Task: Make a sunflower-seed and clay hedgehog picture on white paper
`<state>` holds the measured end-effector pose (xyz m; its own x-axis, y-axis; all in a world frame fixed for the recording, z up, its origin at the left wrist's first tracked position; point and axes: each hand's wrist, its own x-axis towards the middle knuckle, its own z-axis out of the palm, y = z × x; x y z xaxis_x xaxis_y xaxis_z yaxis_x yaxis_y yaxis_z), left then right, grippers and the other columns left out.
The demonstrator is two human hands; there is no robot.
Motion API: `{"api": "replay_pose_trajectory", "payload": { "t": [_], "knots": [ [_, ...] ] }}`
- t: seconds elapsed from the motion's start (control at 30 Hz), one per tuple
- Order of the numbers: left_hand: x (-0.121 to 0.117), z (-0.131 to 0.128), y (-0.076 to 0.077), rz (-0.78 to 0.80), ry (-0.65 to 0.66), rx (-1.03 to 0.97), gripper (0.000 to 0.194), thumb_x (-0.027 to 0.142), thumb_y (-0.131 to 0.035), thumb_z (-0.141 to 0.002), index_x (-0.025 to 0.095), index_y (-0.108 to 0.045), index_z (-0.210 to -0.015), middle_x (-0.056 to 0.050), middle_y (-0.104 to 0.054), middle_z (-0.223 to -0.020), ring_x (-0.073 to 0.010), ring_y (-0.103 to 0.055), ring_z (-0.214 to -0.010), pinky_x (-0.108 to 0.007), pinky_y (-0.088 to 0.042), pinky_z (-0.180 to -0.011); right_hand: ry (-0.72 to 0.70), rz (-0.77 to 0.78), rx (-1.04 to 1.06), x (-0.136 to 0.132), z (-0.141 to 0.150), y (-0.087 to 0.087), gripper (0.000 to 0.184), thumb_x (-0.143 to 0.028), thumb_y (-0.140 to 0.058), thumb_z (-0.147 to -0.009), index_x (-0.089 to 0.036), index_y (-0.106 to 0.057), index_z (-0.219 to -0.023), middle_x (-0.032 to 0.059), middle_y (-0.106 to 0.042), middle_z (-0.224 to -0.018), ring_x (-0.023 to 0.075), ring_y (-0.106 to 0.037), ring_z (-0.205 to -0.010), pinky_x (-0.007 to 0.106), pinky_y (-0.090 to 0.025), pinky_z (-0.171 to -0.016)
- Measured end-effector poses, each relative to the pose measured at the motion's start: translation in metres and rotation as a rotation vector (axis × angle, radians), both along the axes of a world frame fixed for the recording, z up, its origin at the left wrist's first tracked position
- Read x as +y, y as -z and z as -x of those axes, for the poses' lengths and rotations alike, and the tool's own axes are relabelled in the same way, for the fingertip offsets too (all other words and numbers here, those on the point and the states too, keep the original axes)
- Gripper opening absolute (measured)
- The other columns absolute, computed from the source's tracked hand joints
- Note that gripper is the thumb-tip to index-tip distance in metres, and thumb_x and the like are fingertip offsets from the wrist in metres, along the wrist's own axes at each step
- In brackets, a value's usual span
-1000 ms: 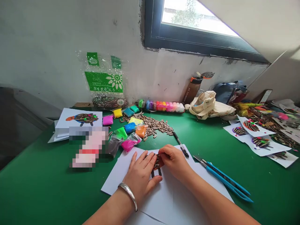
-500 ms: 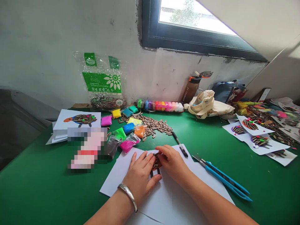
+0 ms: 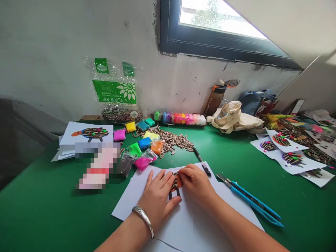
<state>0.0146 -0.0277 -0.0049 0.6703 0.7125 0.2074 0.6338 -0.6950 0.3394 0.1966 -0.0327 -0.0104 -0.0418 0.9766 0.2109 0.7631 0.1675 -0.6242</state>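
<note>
My left hand [image 3: 157, 190], with a silver bangle at its wrist, lies flat with fingers spread on white paper [image 3: 183, 224]. Its fingertips cover part of an orange clay shape [image 3: 180, 182] studded with striped sunflower seeds [image 3: 175, 182]. Two dark clay strips [image 3: 174, 193] stick out below the shape. At its upper right edge, my right hand [image 3: 195, 180] pinches thumb and forefinger together at the end of a sunflower seed [image 3: 175, 173], which the fingertips partly hide.
Bagged coloured clay [image 3: 144, 142] and a heap of seeds [image 3: 175, 138] lie beyond the paper. A pen [image 3: 202, 161] and blue-handled cutter [image 3: 252, 199] lie to the right. Finished turtle pictures [image 3: 90, 134] are stacked left, others [image 3: 291, 159] far right. A bottle [image 3: 215, 99] stands behind.
My right hand has shifted slightly, lowering over the clay and then drawing back a little rightward, so more orange shows. My left hand has stayed in place.
</note>
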Motion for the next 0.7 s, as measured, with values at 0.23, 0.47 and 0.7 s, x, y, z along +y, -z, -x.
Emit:
{"api": "replay_pose_trajectory", "payload": {
  "t": [0.23,0.47,0.7],
  "knots": [
    [0.000,0.000,0.000,0.008,0.000,0.023,0.051,0.036,-0.060,-0.083,0.015,-0.051,-0.128,-0.012,-0.054,-0.131,-0.0337,-0.045,-0.124,-0.065,-0.029,-0.102,0.005,-0.003,0.021,0.002,-0.001,0.001,0.020,-0.015,-0.050,-0.085,-0.020,-0.068,-0.078,0.0027,-0.060,-0.073,0.0162,-0.054,-0.073,0.027,-0.041,-0.069],
    [-0.001,-0.002,-0.004,0.022,-0.002,0.040,0.051,0.035,-0.061,-0.081,0.015,-0.052,-0.127,-0.013,-0.054,-0.131,-0.0344,-0.046,-0.123,-0.066,-0.030,-0.101,-0.006,0.007,0.003,-0.001,0.000,0.001,0.019,-0.014,-0.050,-0.085,-0.020,-0.068,-0.079,0.0024,-0.060,-0.073,0.0156,-0.054,-0.073,0.026,-0.041,-0.068],
    [-0.001,0.000,-0.001,0.015,-0.007,0.036,0.054,0.033,-0.061,-0.081,0.015,-0.050,-0.129,-0.015,-0.051,-0.134,-0.0349,-0.043,-0.125,-0.065,-0.029,-0.102,-0.021,0.028,-0.401,0.027,-0.007,-0.019,0.023,-0.014,-0.044,-0.090,-0.018,-0.067,-0.091,0.0043,-0.062,-0.083,0.0132,-0.057,-0.076,0.021,-0.041,-0.068]
  ]
}}
